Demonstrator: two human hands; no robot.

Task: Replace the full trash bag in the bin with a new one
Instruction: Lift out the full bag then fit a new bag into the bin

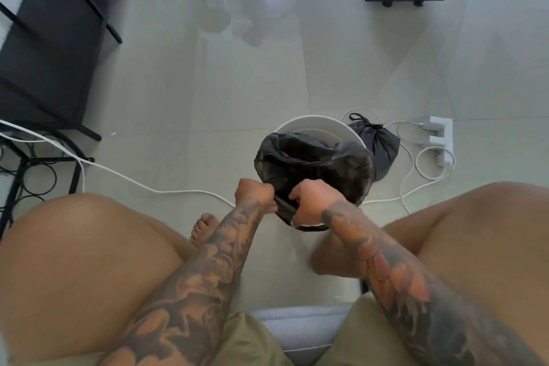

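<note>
Item: crumpled black plastic liner bag point(315, 163), mouth open, pinched at its near rim by your left hand point(255, 194) and right hand point(309, 202); round white plastic bin point(312, 123) lies directly beyond, under the bag.

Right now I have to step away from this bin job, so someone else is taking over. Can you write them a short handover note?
Left hand: shut on the new bag's near edge.
Right hand: shut on the same edge, beside the left.
The new bag is open, its mouth over the white bin, not yet fitted around the rim.
Done: the full bag is out, tied, on the floor right of the bin, by the power strip.
Left: seat the liner, fold it over the rim, take away the tied bag.
</note>
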